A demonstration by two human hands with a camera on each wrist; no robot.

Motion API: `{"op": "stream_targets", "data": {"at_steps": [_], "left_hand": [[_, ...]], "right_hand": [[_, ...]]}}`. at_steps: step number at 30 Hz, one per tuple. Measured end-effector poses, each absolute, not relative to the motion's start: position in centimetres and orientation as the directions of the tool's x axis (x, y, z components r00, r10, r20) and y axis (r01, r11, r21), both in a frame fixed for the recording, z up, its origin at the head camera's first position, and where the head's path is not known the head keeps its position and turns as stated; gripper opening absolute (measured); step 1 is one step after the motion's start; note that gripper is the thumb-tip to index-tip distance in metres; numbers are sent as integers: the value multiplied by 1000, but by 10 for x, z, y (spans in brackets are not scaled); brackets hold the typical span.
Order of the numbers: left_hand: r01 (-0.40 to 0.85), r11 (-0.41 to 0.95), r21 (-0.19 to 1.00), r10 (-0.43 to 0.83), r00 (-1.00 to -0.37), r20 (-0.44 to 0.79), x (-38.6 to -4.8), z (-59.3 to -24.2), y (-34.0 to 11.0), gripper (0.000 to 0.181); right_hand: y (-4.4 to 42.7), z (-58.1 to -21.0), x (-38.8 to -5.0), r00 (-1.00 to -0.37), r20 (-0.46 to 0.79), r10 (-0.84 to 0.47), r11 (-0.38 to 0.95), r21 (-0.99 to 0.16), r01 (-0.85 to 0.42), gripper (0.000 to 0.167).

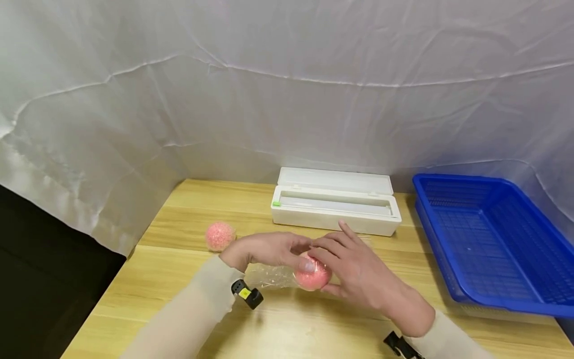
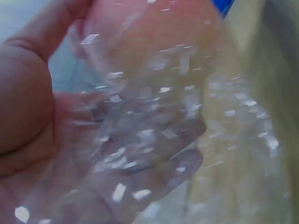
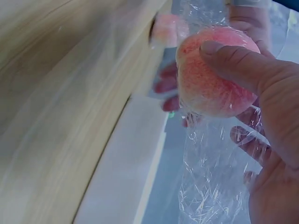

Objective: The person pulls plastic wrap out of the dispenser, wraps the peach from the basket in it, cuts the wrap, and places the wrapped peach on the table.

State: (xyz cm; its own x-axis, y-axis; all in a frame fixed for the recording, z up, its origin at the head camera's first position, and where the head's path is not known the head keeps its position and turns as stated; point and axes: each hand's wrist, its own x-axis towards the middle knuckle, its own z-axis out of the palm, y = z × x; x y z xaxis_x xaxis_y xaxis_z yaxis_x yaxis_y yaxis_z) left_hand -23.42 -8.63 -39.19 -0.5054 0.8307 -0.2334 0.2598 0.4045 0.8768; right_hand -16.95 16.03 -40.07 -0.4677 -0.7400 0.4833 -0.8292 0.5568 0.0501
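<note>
A pink peach point(image 1: 313, 273) is held above the table between both hands, with clear plastic film point(image 1: 271, 275) around it and trailing to the left. My left hand point(image 1: 273, 248) grips it from the left, thumb on its near face. From the other side my right hand point(image 1: 360, 267) holds it, its thumb point(image 3: 233, 63) lying across the skin in the right wrist view. Crinkled film point(image 2: 140, 149) spreads before the left palm in the left wrist view, with the blurred peach point(image 2: 154, 28) above. A second peach point(image 1: 220, 236), also glossy with film, sits on the table beside the left wrist.
Behind the hands stands a white film dispenser box point(image 1: 336, 219) with its lid point(image 1: 334, 180) raised. At the right is a blue plastic basket point(image 1: 430, 234). A grey curtain point(image 1: 287, 114) hangs behind the wooden table point(image 1: 175, 284).
</note>
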Motion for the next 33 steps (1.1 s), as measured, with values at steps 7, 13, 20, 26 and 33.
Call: {"op": "stream_targets", "data": {"at_steps": [7,13,20,26,33], "left_hand": [[140,337,931,817,-536,-215,-220,-403,-89,36],[182,351,918,739,-656,-153,-210,-404,-102,49],[150,327,933,717,-682,-141,-199,-400,-108,56],[149,356,923,716,-677,-167,-195,-399,-105,59],[155,352,923,723,-671,-163,-194,-400,-104,61]], "right_hand": [[167,-390,-167,-493,486,-722,616,126,-778,75],[202,-368,-168,-652,596,-468,690,-215,-692,67],[218,-362,-168,-913,290,-286,570,-714,-406,46],[209,-362,-182,-912,172,-371,463,-818,-342,52],[193,-370,-194,-967,136,-215,461,-859,-223,22]]}}
